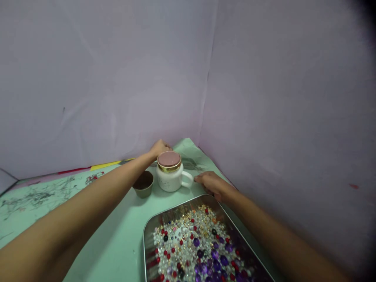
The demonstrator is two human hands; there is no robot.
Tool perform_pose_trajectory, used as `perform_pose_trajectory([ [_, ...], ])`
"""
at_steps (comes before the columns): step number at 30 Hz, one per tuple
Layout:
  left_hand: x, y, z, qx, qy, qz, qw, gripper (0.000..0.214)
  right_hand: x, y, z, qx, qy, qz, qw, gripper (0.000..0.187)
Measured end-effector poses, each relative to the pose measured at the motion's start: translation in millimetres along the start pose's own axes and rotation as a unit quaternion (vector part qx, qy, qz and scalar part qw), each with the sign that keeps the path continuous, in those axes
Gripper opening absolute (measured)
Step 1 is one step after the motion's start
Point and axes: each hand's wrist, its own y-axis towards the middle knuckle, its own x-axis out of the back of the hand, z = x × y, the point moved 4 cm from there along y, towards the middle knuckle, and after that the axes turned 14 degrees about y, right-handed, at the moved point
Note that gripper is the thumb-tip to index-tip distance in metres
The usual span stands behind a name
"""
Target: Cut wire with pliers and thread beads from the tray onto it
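A white mug [170, 178] with a handle on its right stands on the green table, capped by a pink lid with a gold rim [169, 159]. My left hand [159, 148] reaches behind the mug and rests against the lid's far edge, fingers curled and partly hidden. My right hand [212, 183] lies just right of the mug's handle, fingers pointing at it and close to touching, with nothing visibly held. A small brown cup [143, 184] stands left of the mug, under my left forearm.
A metal tray [150, 231] full of clear, red, purple and black beads sits in front, near my right forearm. Purple walls meet in a corner right behind the mug. Dark scribbles and a few loose beads [93, 178] mark the green table [117, 243] at left.
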Motion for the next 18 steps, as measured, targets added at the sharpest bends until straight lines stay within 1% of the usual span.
perform_pose_trajectory([
  [2, 1.3, -1.3, -1.8, -0.002, -0.005, 0.0, 1.0, 0.017, 16.2, 7.0, 4.1, 0.016, -0.015, -0.045, 0.999, 0.015],
  [4, 2.9, -2.5, -3.5, 0.001, -0.008, -0.002, 1.0, 0.016, 32.1, 17.7, 10.9, 0.037, -0.029, -0.076, 0.996, 0.015],
  [7, 5.2, -4.7, -6.2, 0.005, -0.013, -0.003, 1.0, 0.014, 47.0, 33.4, 21.8, 0.068, -0.042, -0.092, 0.993, 0.013],
  [12, 7.3, -6.8, -8.1, 0.01, -0.025, -0.008, 1.0, 0.013, 49.9, 44.7, 30.7, 0.116, -0.053, -0.087, 0.988, 0.017],
  [18, 7.6, -6.0, -9.5, 0.04, -0.049, -0.037, 0.997, 0.016, 46.0, 47.9, 24.6, 0.14, -0.103, -0.074, 0.982, 0.016],
])
